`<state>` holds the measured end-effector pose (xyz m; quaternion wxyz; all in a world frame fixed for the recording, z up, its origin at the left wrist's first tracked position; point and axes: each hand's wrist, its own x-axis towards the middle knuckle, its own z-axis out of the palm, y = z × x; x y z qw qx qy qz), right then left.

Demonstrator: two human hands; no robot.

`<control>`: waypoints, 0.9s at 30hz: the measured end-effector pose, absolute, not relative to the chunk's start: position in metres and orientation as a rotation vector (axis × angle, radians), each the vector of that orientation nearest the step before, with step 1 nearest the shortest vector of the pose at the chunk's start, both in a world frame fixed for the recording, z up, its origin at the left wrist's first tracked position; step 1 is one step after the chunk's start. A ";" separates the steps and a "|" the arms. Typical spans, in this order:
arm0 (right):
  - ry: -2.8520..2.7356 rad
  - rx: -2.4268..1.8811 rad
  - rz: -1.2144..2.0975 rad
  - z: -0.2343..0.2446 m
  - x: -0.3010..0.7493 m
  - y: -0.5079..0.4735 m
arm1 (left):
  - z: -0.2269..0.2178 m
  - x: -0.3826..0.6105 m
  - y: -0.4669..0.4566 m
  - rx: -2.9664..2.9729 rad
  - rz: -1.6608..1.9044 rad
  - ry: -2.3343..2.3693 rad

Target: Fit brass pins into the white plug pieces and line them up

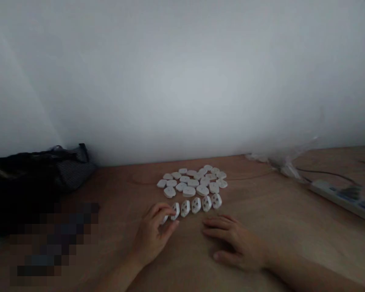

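Note:
Several small white socket-like pieces with dark holes stand on edge in a slanting row (pixel 196 205). At the row's left end is my left hand (pixel 153 231), its thumb and fingers apart. Its fingertips reach over the leftmost piece (pixel 164 219), which they partly hide, and touch or nearly touch the piece beside it (pixel 175 210). My right hand (pixel 235 243) rests on the table below the row's right end, fingers stretched out, holding nothing. Behind the row lies a loose cluster of similar white pieces (pixel 189 191), most of them flat.
The brown wooden table (pixel 115 243) meets a pale wall. A dark bag (pixel 69 170) sits at the left, with a blurred-out item in front of it. Toward the right are clear plastic wrapping (pixel 288 167), a dark cable (pixel 328 172) and a white power strip (pixel 337 194).

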<state>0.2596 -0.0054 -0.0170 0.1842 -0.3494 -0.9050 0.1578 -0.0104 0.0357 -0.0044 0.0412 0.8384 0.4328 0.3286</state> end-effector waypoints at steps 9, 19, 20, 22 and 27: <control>-2.482 -0.971 0.439 -0.019 0.257 -0.004 | -0.002 -0.043 0.062 2.332 0.705 1.304; -2.340 -0.950 0.431 -0.031 0.260 -0.004 | 0.005 0.006 0.011 2.280 0.830 1.227; -2.309 -0.961 0.452 -0.031 0.260 -0.004 | 0.002 0.014 0.009 2.263 0.865 1.210; -2.239 -0.981 0.512 -0.029 0.260 -0.004 | -0.005 0.026 0.008 2.224 0.931 1.160; -1.994 -1.069 0.697 -0.026 0.259 0.000 | -0.022 0.036 0.017 2.147 1.006 1.074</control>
